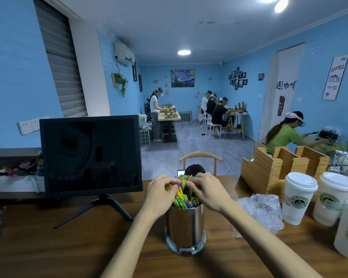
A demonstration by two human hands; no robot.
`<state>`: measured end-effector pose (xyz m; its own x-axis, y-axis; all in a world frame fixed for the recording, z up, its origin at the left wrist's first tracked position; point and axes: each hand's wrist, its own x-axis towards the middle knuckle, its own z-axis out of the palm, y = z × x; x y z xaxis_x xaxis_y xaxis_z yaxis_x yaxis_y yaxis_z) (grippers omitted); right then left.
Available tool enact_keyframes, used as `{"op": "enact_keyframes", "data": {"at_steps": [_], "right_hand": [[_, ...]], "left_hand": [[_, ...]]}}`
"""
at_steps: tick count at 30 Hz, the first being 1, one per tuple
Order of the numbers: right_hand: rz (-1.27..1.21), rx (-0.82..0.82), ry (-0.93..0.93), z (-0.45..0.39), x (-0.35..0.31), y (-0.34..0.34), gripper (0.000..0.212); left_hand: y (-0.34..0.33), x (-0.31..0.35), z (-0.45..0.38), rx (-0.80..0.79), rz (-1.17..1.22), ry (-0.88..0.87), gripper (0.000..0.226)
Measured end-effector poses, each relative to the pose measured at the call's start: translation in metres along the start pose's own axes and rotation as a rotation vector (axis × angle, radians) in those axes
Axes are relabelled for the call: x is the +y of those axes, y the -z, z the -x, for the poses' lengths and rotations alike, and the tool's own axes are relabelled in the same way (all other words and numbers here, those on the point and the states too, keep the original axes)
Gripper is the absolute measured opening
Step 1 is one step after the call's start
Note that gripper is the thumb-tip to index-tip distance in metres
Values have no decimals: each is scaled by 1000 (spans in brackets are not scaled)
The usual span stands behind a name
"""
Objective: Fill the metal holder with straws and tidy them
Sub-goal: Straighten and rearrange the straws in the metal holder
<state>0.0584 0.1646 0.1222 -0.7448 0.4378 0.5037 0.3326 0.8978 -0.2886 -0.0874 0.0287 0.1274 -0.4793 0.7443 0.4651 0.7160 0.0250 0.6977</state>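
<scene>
Thin multicoloured plastic straws [186, 199] are pinched at their tops by left hand [159, 194] and right hand [208, 194]; shiny cylindrical metal holder [185, 227] stands unsupported. Risk: uneven sideways pull could tip it.

We see straws [184, 199] in green, yellow, blue and orange, a shiny silver holder [185, 227], a dark brown wood-grain counter [68, 247], a black monitor [90, 155], white cups [298, 197] with green round logos, and sky-blue walls [12, 77].
</scene>
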Motion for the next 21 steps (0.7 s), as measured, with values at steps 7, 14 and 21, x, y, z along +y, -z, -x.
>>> {"op": "enact_keyframes", "data": {"at_steps": [7, 14, 21], "right_hand": [[-148, 74, 4, 1, -3, 4, 23], [-174, 87, 46, 7, -11, 5, 18], [-182, 21, 42, 9, -13, 6, 25]], "left_hand": [[13, 8, 2, -114, -144, -16, 17], [18, 12, 1, -189, -228, -24, 28], [18, 12, 3, -171, -110, -18, 15]]}}
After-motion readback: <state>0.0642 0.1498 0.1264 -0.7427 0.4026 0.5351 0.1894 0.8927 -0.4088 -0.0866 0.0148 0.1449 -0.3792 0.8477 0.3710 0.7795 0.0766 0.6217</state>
